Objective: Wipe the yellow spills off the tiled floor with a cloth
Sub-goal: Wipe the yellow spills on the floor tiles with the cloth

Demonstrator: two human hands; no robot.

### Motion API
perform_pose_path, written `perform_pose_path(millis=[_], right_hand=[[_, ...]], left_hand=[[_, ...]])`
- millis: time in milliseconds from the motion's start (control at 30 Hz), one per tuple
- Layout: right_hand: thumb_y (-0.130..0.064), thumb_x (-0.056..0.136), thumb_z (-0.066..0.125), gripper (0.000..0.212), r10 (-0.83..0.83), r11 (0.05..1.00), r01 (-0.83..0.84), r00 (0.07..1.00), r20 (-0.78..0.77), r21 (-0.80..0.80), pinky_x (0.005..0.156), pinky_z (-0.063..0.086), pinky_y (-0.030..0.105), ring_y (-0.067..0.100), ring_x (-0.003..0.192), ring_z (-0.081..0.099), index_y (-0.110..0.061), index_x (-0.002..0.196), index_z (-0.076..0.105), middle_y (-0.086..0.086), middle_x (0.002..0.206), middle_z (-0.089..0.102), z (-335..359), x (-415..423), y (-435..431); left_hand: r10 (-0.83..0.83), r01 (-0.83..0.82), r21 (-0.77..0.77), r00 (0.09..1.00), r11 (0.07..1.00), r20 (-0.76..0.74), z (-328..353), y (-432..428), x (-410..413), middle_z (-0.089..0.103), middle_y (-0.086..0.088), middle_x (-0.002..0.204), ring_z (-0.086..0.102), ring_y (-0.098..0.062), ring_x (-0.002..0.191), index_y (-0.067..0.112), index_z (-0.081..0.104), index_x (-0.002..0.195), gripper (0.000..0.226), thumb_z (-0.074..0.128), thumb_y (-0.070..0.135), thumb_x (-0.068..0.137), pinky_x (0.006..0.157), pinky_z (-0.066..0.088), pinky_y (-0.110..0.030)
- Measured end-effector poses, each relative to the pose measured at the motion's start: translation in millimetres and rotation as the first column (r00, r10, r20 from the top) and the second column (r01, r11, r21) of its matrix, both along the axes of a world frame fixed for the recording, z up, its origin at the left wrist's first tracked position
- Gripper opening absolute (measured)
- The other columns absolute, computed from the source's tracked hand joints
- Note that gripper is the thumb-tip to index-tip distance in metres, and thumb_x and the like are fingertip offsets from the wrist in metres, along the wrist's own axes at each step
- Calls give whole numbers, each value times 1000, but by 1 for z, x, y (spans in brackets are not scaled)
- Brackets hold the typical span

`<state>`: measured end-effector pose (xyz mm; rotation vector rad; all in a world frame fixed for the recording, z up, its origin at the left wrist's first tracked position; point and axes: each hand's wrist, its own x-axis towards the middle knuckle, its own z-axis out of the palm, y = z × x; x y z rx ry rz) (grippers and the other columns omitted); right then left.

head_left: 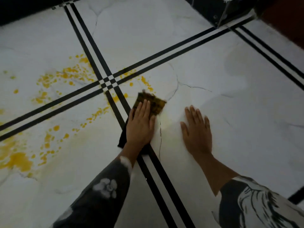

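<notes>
My left hand (140,124) lies flat, fingers straight, pressing a dark cloth (156,102) onto the white tiled floor (213,76), just right of where the black double lines cross. The cloth's far end is stained yellow, and its dark near end sticks out under my wrist. My right hand (197,130) rests flat on the bare tile to the right, fingers spread, holding nothing. Yellow spills (69,74) speckle the tiles to the left, with a bigger puddle (16,160) near the left edge and a few drops (145,81) just beyond the cloth.
Black double stripes (92,45) divide the tiles and cross at the centre. A dark wall base runs along the top left. A dark cabinet or furniture corner (218,10) stands at the top right, with a brown surface (286,17) beside it.
</notes>
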<state>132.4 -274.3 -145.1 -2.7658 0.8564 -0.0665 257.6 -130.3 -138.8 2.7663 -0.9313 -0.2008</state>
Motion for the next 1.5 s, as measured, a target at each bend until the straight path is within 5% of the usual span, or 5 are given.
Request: perform_pose_path(millis=[533, 767, 1000, 1233, 1500], right_hand=[[-57, 87, 5, 74, -51, 996, 48, 998, 42, 81, 118, -3, 38, 14, 146, 2, -17, 149, -1, -1, 158, 5, 0, -2, -2], [-57, 85, -2, 75, -65, 993, 57, 995, 74, 107, 117, -3, 34, 12, 145, 8, -18, 149, 5, -2, 158, 10, 7, -5, 4], [-50, 94, 13, 63, -75, 996, 75, 997, -17, 39, 117, 0, 41, 18, 146, 7, -18, 149, 12, 2, 158, 8, 5, -14, -7], [-54, 90, 5, 68, -161, 987, 160, 984, -75, -12, 116, 4, 44, 20, 146, 8, -22, 149, 10, 0, 158, 7, 2, -39, -19], [-50, 96, 13, 61, -229, 971, 228, 973, 4, 65, 117, 0, 42, 18, 146, 9, -19, 148, 18, 0, 157, 13, 9, -31, -14]], left_hand=[[39, -41, -64, 999, 997, -33, -7, -70, 15, 17, -8, 157, 13, -20, 145, 9, 15, 148, 59, 15, 39, 97, 118, 4, -41], [-371, 372, -6, 928, 928, 36, -2, -6, -56, 36, -3, 150, 29, -16, 140, 13, 31, 144, 59, 18, 42, 95, 116, 16, -38], [94, -94, -32, 996, 995, 10, -2, -30, -18, 21, -8, 156, 17, -21, 144, 9, 17, 148, 73, 0, 45, 87, 117, 6, -40], [-485, 486, -3, 872, 874, 68, -7, 2, -79, 41, -3, 146, 38, -19, 136, 11, 36, 142, 56, 17, 41, 99, 114, 16, -37], [-155, 155, -66, 988, 986, -2, -1, -31, -65, 36, -7, 149, 32, -21, 139, 8, 32, 144, 62, 14, 41, 95, 115, 18, -41]])
